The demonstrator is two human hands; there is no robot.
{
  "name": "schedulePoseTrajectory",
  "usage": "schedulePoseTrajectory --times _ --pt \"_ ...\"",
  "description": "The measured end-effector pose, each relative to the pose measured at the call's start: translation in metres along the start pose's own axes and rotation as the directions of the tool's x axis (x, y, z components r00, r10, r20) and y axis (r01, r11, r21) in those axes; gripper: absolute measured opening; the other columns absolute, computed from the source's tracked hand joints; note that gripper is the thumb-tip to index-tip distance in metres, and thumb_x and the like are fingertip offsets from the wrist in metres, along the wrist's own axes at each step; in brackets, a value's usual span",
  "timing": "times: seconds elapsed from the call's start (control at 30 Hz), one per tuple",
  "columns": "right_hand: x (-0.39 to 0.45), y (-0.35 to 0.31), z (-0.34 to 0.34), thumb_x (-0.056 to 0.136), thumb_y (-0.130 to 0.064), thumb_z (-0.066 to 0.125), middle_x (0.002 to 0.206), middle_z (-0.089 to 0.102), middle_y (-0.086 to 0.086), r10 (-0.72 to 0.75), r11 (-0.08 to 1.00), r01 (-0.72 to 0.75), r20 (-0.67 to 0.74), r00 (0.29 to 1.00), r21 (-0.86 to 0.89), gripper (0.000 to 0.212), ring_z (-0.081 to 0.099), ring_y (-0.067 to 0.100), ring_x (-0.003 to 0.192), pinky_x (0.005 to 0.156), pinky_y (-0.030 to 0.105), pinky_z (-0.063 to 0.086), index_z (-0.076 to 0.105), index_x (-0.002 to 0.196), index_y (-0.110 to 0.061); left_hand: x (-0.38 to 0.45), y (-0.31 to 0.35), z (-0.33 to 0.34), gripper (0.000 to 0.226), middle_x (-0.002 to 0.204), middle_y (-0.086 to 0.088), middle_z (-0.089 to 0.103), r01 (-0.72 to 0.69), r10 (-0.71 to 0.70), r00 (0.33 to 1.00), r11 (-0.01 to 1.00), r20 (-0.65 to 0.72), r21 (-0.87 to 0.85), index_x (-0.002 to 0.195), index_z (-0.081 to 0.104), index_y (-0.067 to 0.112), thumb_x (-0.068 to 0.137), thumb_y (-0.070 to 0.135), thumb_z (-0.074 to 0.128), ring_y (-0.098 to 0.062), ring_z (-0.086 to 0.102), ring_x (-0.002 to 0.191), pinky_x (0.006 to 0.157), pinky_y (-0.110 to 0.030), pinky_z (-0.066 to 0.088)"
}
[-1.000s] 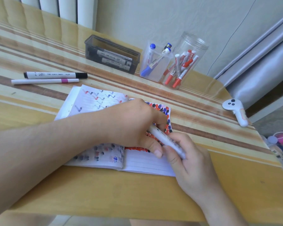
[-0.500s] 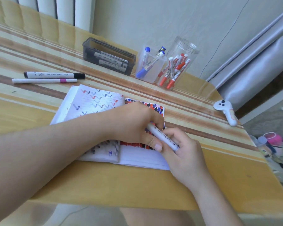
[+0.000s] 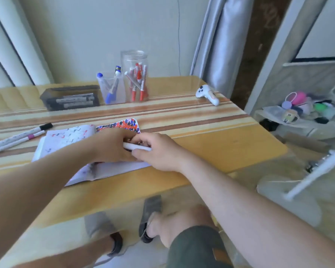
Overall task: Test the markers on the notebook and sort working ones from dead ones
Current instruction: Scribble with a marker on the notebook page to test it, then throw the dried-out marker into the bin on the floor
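Head view — marker (image 3: pixel 137 147) tip hidden, both hands (image 3: pixel 112 146) gripping

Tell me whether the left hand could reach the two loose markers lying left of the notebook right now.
Probably yes: the two loose markers lie uncovered on the table beside the notebook. But the left hand would first have to release the white marker.

left hand (image 3: pixel 112 147) curled, right hand (image 3: pixel 159 151) curled, knuckles meeting

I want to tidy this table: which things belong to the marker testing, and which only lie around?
Job: notebook; white marker held by left hand and right hand; two loose markers; jar; cup; grey box.
Lying about: white controller; shelf clutter.
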State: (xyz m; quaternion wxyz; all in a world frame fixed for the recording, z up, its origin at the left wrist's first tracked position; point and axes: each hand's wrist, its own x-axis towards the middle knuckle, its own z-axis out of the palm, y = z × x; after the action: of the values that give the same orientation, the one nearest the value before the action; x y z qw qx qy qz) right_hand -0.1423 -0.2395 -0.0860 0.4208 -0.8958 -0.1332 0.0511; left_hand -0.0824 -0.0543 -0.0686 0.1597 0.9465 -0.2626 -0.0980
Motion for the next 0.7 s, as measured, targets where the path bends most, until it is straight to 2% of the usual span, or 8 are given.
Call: schedulePoseTrajectory --times 0.1,0.17,0.27,0.33,0.43,0.5,0.6,0.7 --pt "-0.056 0.017 -0.022 0.095 -0.035 0.067 0.074 0.060 -0.022 0.013 1.000 -0.012 -0.071 0.997 0.005 0.024 0.056 0.006 0.063 0.059 0.023 0.043 0.068 0.119 -0.038 -0.009 0.053 0.019 0.020 0.063 0.017 0.057 -0.037 0.019 0.994 0.987 -0.112 -0.159 0.079 0.064 0.034 0.071 0.034 0.083 -0.006 0.048 0.057 0.055 -0.024 0.039" --pt "-0.112 0.041 -0.033 0.095 -0.035 0.069 0.078 0.066 -0.019 0.029 0.997 -0.016 -0.181 0.983 0.072 0.025 0.059 0.009 0.065 0.060 0.028 0.045 0.069 0.120 -0.037 -0.019 0.099 0.041 0.026 0.063 0.015 0.058 -0.150 0.123 0.984 0.964 -0.130 -0.220 0.087 0.066 0.039 0.073 0.028 0.085 -0.005 0.048 0.054 0.053 -0.022 0.039" --pt "-0.208 0.085 -0.031 0.097 -0.027 0.070 0.084 0.070 -0.019 0.145 0.948 -0.037 -0.326 0.934 0.316 0.023 0.061 0.002 0.071 0.063 0.024 0.046 0.072 0.119 -0.037 -0.038 0.168 0.085 0.038 0.068 0.011 0.060 -0.381 0.349 0.921 0.901 -0.175 -0.208 0.101 0.060 0.042 0.079 0.024 0.084 -0.007 0.056 0.063 0.058 -0.016 0.040" --pt "-0.270 0.115 -0.015 0.100 -0.023 0.066 0.075 0.061 -0.016 0.270 0.886 -0.054 -0.417 0.868 0.461 0.023 0.053 0.003 0.064 0.060 0.021 0.041 0.072 0.112 -0.041 -0.050 0.209 0.121 0.044 0.071 0.010 0.059 -0.445 0.402 0.895 0.829 -0.192 -0.340 0.116 0.054 0.041 0.085 0.020 0.079 -0.009 0.056 0.063 0.061 -0.014 0.043" --pt "-0.349 0.171 0.027 0.100 -0.020 0.066 0.078 0.067 -0.015 0.502 0.816 -0.217 -0.471 0.726 0.535 0.020 0.060 -0.001 0.069 0.063 0.017 0.047 0.071 0.103 -0.039 -0.071 0.242 0.199 0.042 0.071 0.011 0.058 -0.263 0.289 0.956 0.790 -0.043 -0.554 0.118 0.050 0.046 0.091 0.023 0.073 -0.010 0.053 0.064 0.070 -0.029 0.052" --pt "-0.394 0.225 0.072 0.099 -0.028 0.068 0.090 0.074 -0.013 0.680 0.712 -0.432 -0.390 0.621 0.553 0.009 0.069 0.006 0.083 0.073 0.032 0.054 0.072 0.103 -0.035 -0.085 0.241 0.256 0.030 0.075 0.013 0.061 -0.166 0.264 0.952 0.870 0.155 -0.464 0.115 0.058 0.044 0.092 0.030 0.070 -0.011 0.059 0.070 0.077 -0.040 0.056" --pt "-0.471 0.310 0.148 0.100 -0.035 0.062 0.099 0.070 -0.001 0.901 0.429 -0.751 -0.182 0.393 0.503 0.015 0.066 0.020 0.088 0.078 0.042 0.053 0.067 0.112 -0.026 -0.107 0.245 0.298 0.021 0.094 0.017 0.065 -0.437 0.406 0.796 0.899 0.449 -0.036 0.114 0.069 0.041 0.097 0.037 0.058 -0.007 0.063 0.090 0.084 -0.028 0.054" --pt "-0.538 0.351 0.192 0.102 -0.027 0.056 0.096 0.063 0.004 0.993 0.115 -0.802 -0.091 0.076 0.586 0.026 0.059 0.021 0.074 0.060 0.031 0.044 0.061 0.125 -0.015 -0.110 0.247 0.299 0.016 0.081 0.018 0.061 -0.461 0.452 0.797 0.884 0.401 -0.081 0.109 0.064 0.047 0.099 0.039 0.055 -0.003 0.059 0.073 0.069 -0.022 0.050"
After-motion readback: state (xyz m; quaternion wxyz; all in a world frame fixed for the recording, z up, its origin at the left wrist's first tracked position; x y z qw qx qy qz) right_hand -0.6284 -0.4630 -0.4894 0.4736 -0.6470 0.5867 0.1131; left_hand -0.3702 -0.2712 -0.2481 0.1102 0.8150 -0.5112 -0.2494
